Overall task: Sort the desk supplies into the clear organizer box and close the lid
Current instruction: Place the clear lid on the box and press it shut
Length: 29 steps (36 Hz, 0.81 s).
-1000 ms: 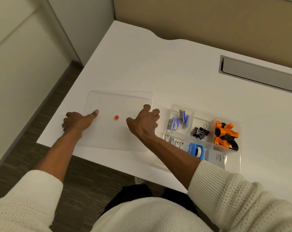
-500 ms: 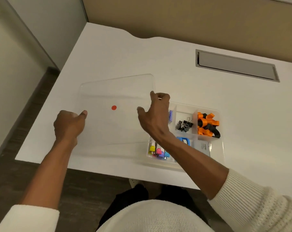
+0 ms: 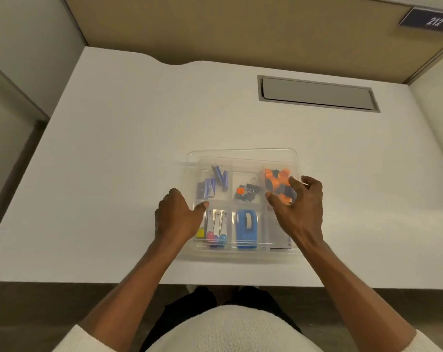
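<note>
1. I am looking down on a white desk (image 3: 129, 158) whose far edge is curving in a shallow wave against a tan partition panel (image 3: 240, 26).
2. A grey recessed hatch (image 3: 316, 94) is sitting flush in the desktop at the far right, well apart from the work.
3. A dark plaque reading 212 (image 3: 429, 21) is hanging at the upper right of the partition, and dark flooring (image 3: 19, 313) is showing below the near desk edge.
4. The clear organizer box (image 3: 240, 254) is resting near the front edge, centred before me, with the clear lid (image 3: 243, 156) lying over it; I cannot tell whether it is seated fully.
5. Through the lid I am seeing blue staple boxes (image 3: 216, 182), black binder clips (image 3: 248, 191), orange-and-black clips (image 3: 277, 184), staple removers (image 3: 216, 226) and a blue tape dispenser (image 3: 245, 228), each in its own compartment.
6. My left hand (image 3: 177, 217) is lying half-curled at the lid's left edge, thumb on top.
7. My right hand (image 3: 299, 207) is spreading loosely over the right edge, fingers on the lid.
</note>
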Motion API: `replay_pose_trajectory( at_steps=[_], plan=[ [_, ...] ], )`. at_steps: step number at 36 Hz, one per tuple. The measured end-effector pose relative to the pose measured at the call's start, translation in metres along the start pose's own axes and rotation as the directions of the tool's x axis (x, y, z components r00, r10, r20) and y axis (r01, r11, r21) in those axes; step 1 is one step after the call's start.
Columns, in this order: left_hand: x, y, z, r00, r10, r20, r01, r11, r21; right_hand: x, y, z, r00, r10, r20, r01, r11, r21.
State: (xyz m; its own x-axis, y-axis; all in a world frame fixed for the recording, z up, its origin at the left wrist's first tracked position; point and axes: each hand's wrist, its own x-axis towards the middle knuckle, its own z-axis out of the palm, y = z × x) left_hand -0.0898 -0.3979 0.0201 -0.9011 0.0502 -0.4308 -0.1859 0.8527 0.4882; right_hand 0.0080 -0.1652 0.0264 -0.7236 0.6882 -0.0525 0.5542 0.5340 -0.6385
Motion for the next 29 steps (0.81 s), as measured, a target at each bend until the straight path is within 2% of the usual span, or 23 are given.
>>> replay_pose_trajectory(
  at_steps=[11, 15, 20, 25, 29],
  plan=[
    [-0.018, 0.021, 0.027, 0.999, 0.003, -0.036, 0.005, 0.980, 0.199, -0.007, 0.044, 0.003, 0.998, -0.011, 0.068, 0.021, 0.988, -0.156],
    [-0.026, 0.017, 0.038, 1.000, -0.014, -0.025, 0.020, 0.969, 0.245, -0.006, 0.055, 0.004, 0.995, 0.002, 0.098, 0.013, 0.989, -0.150],
    [-0.028, 0.013, 0.046, 1.000, -0.003, -0.022, 0.009, 0.966, 0.258, -0.008, 0.065, 0.007, 0.986, -0.085, 0.145, 0.113, 0.975, -0.194],
    [-0.025, 0.008, 0.050, 0.997, 0.080, -0.020, -0.071, 0.956, 0.285, -0.009, 0.072, 0.010, 0.971, -0.137, 0.195, 0.189, 0.942, -0.279],
    [-0.018, 0.003, 0.054, 0.952, 0.302, 0.037, -0.301, 0.915, 0.267, -0.010, 0.084, 0.017, 0.960, -0.184, 0.212, 0.246, 0.917, -0.315]
  ],
)
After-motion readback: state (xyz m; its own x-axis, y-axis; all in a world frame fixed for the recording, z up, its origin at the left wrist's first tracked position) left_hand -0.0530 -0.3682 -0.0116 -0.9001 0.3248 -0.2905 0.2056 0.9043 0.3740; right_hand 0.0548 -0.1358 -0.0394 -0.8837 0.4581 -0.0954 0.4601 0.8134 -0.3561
